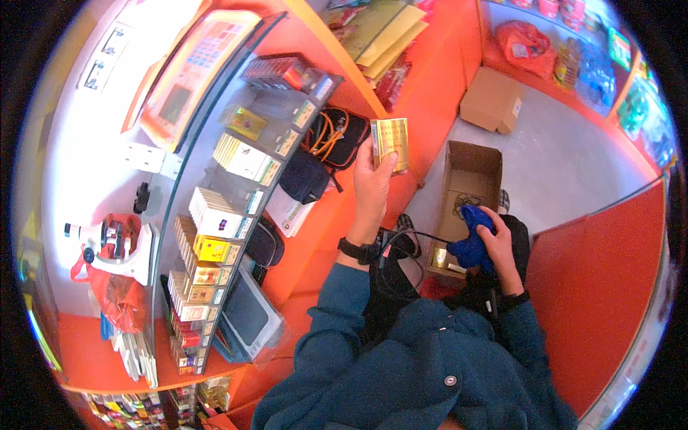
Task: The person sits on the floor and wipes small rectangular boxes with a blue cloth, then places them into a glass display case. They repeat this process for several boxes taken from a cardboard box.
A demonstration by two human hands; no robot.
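Note:
My left hand (376,174) is closed around a gold-coloured box (391,144), with the thumb across its lower face. In my right hand (499,242) is a crumpled blue cloth (473,239), held over the right edge of an open cardboard box (474,153) on the floor. Inside that box lie a tangle of thin cord (466,204) and a small pale item near its lower end. A black cable (400,236) loops beside my left wrist.
To the left, a glass counter (177,204) stands over racks of small packs (212,212). Beneath are a black case with orange cable (330,134) and a dark pouch (305,176). Another cardboard box (490,100) sits on the floor near shelves; a red panel (596,290) rises at right.

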